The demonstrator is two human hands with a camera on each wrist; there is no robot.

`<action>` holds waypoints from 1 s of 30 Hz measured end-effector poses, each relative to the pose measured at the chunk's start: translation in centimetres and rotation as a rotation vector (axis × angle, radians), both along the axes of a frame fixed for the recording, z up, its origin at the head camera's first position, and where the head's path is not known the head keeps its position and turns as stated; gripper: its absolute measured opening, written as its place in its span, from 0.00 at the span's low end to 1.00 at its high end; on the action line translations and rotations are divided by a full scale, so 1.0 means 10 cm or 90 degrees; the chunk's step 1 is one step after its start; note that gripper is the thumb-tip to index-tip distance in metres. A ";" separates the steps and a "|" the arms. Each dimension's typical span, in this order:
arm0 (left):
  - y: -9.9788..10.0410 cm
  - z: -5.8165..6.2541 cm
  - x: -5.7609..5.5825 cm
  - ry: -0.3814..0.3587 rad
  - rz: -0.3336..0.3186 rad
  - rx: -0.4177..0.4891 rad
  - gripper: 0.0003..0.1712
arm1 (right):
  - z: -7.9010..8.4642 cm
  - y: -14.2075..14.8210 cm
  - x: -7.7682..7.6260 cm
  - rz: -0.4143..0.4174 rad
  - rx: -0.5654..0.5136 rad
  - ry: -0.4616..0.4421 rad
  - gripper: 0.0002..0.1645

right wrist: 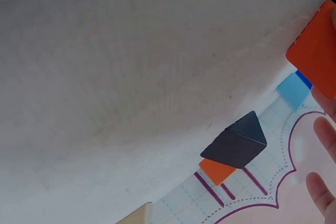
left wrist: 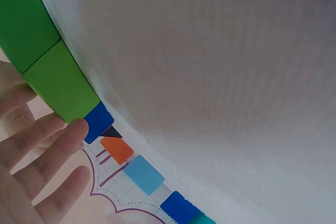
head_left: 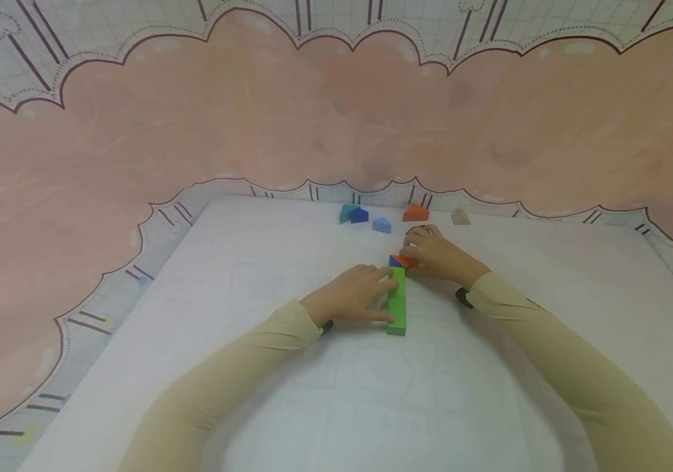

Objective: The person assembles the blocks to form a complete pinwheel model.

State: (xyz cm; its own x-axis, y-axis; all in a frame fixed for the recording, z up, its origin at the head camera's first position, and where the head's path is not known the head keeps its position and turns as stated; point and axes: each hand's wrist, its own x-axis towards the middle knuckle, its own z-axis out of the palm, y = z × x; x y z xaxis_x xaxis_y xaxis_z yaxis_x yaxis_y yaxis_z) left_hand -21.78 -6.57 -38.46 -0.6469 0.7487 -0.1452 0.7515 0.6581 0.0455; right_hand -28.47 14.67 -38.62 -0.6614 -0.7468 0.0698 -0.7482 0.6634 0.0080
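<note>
Two green blocks [head_left: 397,308] lie end to end in a row; the left wrist view shows one darker than the other. My left hand [head_left: 357,293] rests on them from the left, thumb on the near block and fingers by the far one, where the light green block [left wrist: 62,80] shows beside its fingertips. Beyond their far end is a blue triangular block [head_left: 393,261], side by side with an orange triangular block [head_left: 405,261]. My right hand [head_left: 439,255] pinches the orange block [right wrist: 315,51] from the right. Its other fingers extend past the block.
Farther back stand a teal block [head_left: 346,213], a dark blue block [head_left: 359,216], a light blue block [head_left: 382,225], another orange block [head_left: 416,213] and a wooden block [head_left: 460,217]. A black triangular block [right wrist: 236,142] is near my right hand. Everything lies on a white tabletop [head_left: 254,262].
</note>
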 end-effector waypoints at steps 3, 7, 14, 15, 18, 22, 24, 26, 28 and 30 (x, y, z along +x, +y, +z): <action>0.00 0.00 0.00 -0.005 0.001 0.000 0.41 | 0.01 0.00 0.00 0.003 0.002 -0.001 0.22; 0.00 0.00 0.00 -0.009 0.004 0.001 0.41 | 0.01 -0.01 -0.01 0.006 0.016 -0.005 0.25; 0.00 -0.01 -0.01 -0.010 0.003 0.002 0.41 | 0.00 -0.04 -0.03 0.007 0.025 -0.017 0.26; 0.00 -0.01 -0.01 -0.009 0.003 0.003 0.41 | 0.00 -0.04 -0.03 0.007 0.025 -0.017 0.26; 0.00 -0.01 -0.01 -0.007 0.002 0.002 0.41 | 0.00 -0.04 -0.03 0.005 0.030 -0.010 0.24; 0.00 -0.02 -0.01 -0.009 0.003 0.002 0.41 | 0.01 -0.03 -0.02 -0.001 0.031 -0.006 0.21; 0.00 -0.02 -0.01 -0.011 0.005 0.002 0.41 | 0.01 -0.03 -0.01 -0.003 0.028 -0.008 0.20; 0.00 -0.02 -0.01 -0.012 0.007 0.001 0.41 | 0.02 -0.04 0.00 -0.005 0.028 -0.010 0.20; 0.00 -0.02 -0.02 -0.011 0.008 0.000 0.41 | 0.03 -0.04 0.00 -0.008 0.033 -0.012 0.20; 0.00 -0.03 -0.02 -0.011 0.008 0.000 0.41 | 0.03 -0.04 0.01 -0.012 0.037 -0.013 0.20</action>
State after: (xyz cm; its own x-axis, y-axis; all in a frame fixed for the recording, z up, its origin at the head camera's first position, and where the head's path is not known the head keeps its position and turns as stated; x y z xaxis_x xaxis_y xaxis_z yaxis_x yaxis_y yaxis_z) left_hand -21.94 -6.54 -38.71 -0.6538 0.7405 -0.1556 0.7422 0.6676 0.0586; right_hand -28.41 14.22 -38.34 -0.6759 -0.7369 0.0120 -0.7363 0.6759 0.0318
